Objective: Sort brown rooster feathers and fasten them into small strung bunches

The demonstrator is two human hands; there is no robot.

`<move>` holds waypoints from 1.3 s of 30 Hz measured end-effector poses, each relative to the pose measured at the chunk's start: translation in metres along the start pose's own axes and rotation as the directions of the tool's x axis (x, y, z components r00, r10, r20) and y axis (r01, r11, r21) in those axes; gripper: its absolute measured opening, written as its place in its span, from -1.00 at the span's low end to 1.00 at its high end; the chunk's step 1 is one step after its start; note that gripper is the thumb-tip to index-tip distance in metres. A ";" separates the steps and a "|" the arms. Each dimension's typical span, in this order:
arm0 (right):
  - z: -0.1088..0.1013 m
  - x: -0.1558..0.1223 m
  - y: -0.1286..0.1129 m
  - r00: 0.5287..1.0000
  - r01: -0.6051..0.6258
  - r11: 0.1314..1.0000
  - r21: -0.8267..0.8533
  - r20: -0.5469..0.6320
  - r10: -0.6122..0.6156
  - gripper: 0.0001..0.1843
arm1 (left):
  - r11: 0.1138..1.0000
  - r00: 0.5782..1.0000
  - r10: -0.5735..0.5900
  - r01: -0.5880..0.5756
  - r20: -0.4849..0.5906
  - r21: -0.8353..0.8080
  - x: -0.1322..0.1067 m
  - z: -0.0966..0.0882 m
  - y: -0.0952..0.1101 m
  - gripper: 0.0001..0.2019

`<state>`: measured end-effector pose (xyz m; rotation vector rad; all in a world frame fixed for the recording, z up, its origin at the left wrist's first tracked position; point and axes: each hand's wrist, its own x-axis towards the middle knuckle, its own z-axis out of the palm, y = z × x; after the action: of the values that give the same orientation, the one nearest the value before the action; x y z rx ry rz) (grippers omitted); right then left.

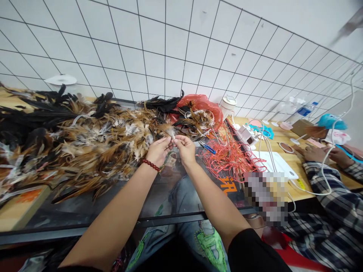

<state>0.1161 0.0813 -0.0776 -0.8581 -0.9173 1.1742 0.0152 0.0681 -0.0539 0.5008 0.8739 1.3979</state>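
Note:
My left hand [159, 150] and my right hand [185, 147] meet over a glass tabletop [85, 211], fingertips pinched together on a small brown-and-white feather [171, 133]. A red bead bracelet [151, 165] circles my left wrist. Just beyond the hands lies a big heap of brown, black and white feathers [85, 139] that spreads to the left. To the right of my right hand sits a tangle of red-orange string [229, 158], with blue-handled scissors [208, 147] at its edge.
A red plastic bag [202, 104] with more feathers lies behind the hands. A white cup [228, 105], a white power strip [246, 136] and cables sit at the right. A person in a plaid sleeve [331, 189] works at the wooden table [295, 162] on the right.

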 end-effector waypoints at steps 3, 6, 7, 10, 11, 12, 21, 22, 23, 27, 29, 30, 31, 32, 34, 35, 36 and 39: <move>-0.001 0.000 0.000 1.000 -0.005 1.000 -0.002 0.022 0.005 -0.76 | 1.000 0.999 0.012 -0.012 0.032 0.007 0.000 -0.001 0.000 -0.83; -0.002 0.000 0.000 0.997 -0.018 1.000 0.006 0.078 0.017 -0.75 | 1.000 0.999 0.011 -0.011 0.047 -0.008 0.002 -0.002 0.001 -0.82; -0.001 -0.001 0.000 0.995 -0.025 1.000 0.004 0.094 0.024 -0.75 | 1.000 0.999 0.008 -0.007 0.049 -0.017 0.002 -0.003 0.001 -0.82; 0.000 -0.002 0.000 0.992 -0.040 0.999 -0.011 0.116 0.041 -0.72 | 1.000 0.999 0.022 -0.022 0.036 -0.015 0.004 -0.004 0.001 -0.78; 0.000 -0.003 0.001 0.992 -0.041 0.999 -0.018 0.117 0.043 -0.71 | 0.999 0.999 0.037 -0.037 0.027 -0.004 0.004 -0.005 0.001 -0.78; 0.000 -0.003 0.001 0.992 -0.040 0.999 -0.025 0.115 0.043 -0.70 | 0.998 0.998 0.055 -0.055 0.018 0.009 0.005 -0.005 0.001 -0.77; -0.004 0.000 0.000 0.995 -0.061 0.998 -0.015 0.078 0.062 -0.75 | 1.000 0.998 0.029 -0.029 0.052 0.005 0.004 -0.003 -0.004 -0.79; -0.004 0.000 -0.001 0.995 -0.062 0.998 -0.018 0.074 0.064 -0.75 | 1.000 0.998 0.026 -0.026 0.053 0.002 0.004 -0.003 -0.005 -0.79; -0.004 0.001 -0.001 0.995 -0.059 0.998 -0.025 0.073 0.061 -0.75 | 1.000 0.998 0.026 -0.026 0.050 0.003 0.004 -0.003 -0.005 -0.78; -0.004 0.000 0.000 0.997 -0.028 0.998 -0.062 0.077 0.032 -0.76 | 0.998 0.998 0.055 -0.055 0.042 0.011 0.003 -0.001 -0.008 -0.71; -0.004 0.001 0.001 0.996 -0.029 0.998 -0.063 0.082 0.034 -0.76 | 0.998 0.997 0.068 -0.069 0.043 0.014 0.002 0.000 -0.009 -0.67; -0.005 0.001 0.001 0.996 -0.031 0.997 -0.064 0.085 0.036 -0.76 | 0.997 0.997 0.073 -0.074 0.040 0.013 0.002 0.001 -0.009 -0.65; -0.005 0.001 0.002 0.995 -0.032 0.997 -0.067 0.090 0.038 -0.76 | 0.997 0.996 0.077 -0.078 0.036 0.013 0.001 0.001 -0.009 -0.63; -0.005 0.001 0.003 0.995 -0.031 0.997 -0.071 0.092 0.037 -0.75 | 0.997 0.996 0.081 -0.081 0.029 0.013 0.001 0.001 -0.009 -0.62; -0.005 0.001 0.005 0.995 -0.028 0.996 -0.084 0.095 0.036 -0.75 | 0.995 0.995 0.095 -0.095 0.007 0.027 0.002 0.001 -0.010 -0.59; -0.005 0.001 0.005 0.995 -0.025 0.996 -0.091 0.092 0.033 -0.74 | 0.993 0.994 0.110 -0.109 -0.008 0.046 0.002 0.001 -0.010 -0.58; -0.005 0.001 0.006 0.996 -0.021 0.995 -0.099 0.088 0.030 -0.74 | 0.989 0.991 0.128 -0.126 -0.022 0.075 0.003 0.000 -0.011 -0.58; -0.004 0.000 0.008 0.997 -0.002 0.992 -0.126 0.081 0.013 -0.74 | 0.962 0.979 0.198 -0.185 -0.049 0.199 0.007 -0.003 -0.012 -0.58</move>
<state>0.1169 0.0827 -0.0867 -0.9209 -1.0645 1.1743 0.0202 0.0731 -0.0659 0.7048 1.0453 1.5204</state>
